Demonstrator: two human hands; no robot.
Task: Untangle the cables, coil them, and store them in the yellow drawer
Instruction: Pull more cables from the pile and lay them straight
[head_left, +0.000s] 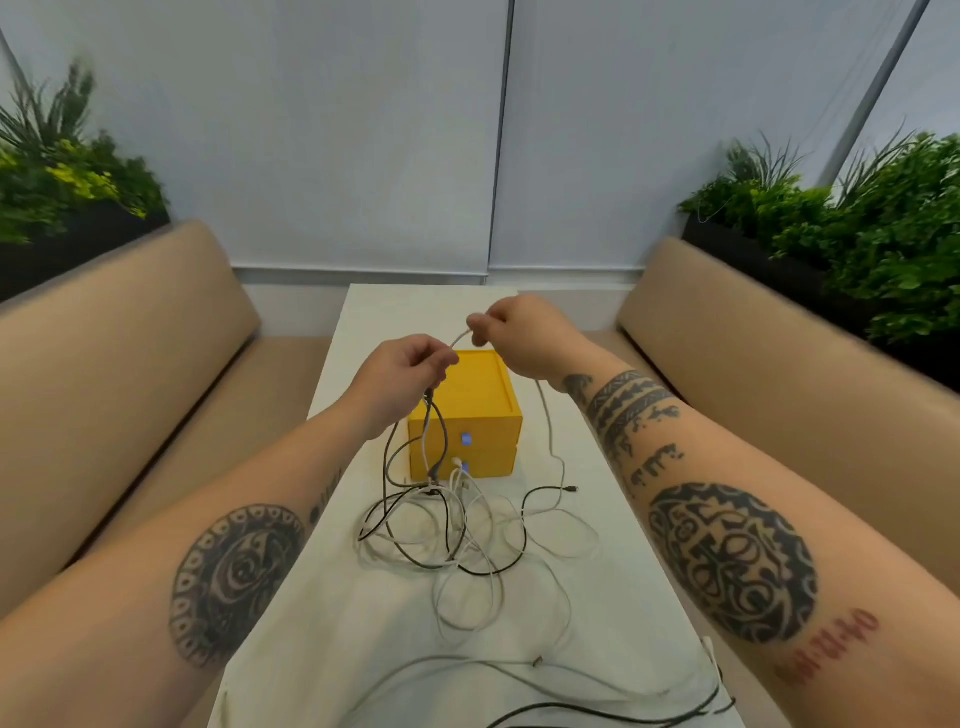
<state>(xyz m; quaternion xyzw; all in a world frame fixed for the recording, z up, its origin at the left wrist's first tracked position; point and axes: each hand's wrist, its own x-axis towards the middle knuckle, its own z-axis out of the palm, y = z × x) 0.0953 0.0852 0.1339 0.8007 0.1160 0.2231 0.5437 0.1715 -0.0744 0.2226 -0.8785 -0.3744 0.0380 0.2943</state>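
Observation:
A yellow two-drawer box (470, 415) stands in the middle of the white table (613, 597), both drawers closed. In front of it lies a tangle of white and black cables (457, 535). My left hand (402, 376) is raised over the box's left side and grips a bunch of cables that hang down into the tangle. My right hand (511, 332), a little higher and farther back, pinches a grey-white cable (546, 421). That cable runs between both hands and drops past the box's right side.
More cable loops (519, 686) lie along the table's near edge. Tan padded benches (130, 364) flank the table on both sides, with planters of green plants (872, 234) behind them. A white wall closes the far end.

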